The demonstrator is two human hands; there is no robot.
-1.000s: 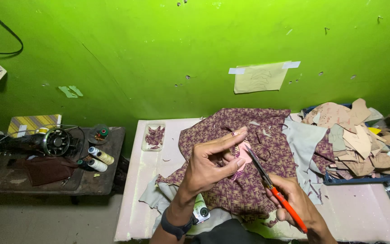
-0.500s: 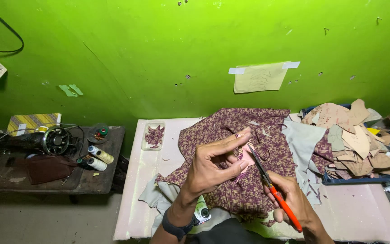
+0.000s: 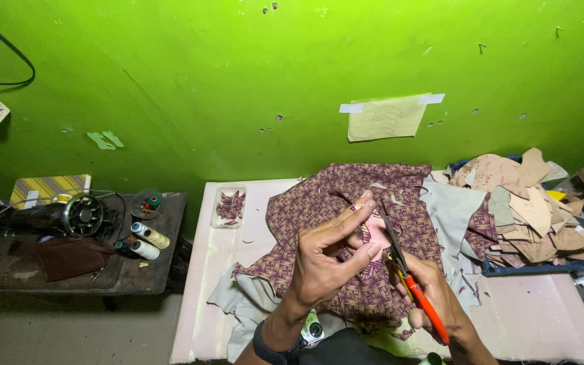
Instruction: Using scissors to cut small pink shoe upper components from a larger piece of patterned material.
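Green paint covers the wall (image 3: 238, 81), with a pale paper pattern (image 3: 385, 117) taped to it. Below runs the pale pink surface (image 3: 201, 284), strewn with a large piece of maroon patterned cloth (image 3: 332, 196) and, at the right, a heap of tan cut-out pieces (image 3: 535, 209). A dark side table (image 3: 15, 270) at the left carries a black sewing machine (image 3: 69, 215) and thread spools (image 3: 147, 242); a small clear tray of cloth scraps (image 3: 229, 206) sits at the surface's far left corner.

Over the maroon cloth the left hand (image 3: 326, 257) is raised — its fingers (image 3: 343, 223) pinch a small pink fabric piece (image 3: 372, 226) with a patterned edge. Just beside it the right hand (image 3: 434, 297) is clenched around the orange handles of scissors (image 3: 410, 280), whose blades point up at the fabric piece — whether they are parted I cannot tell.
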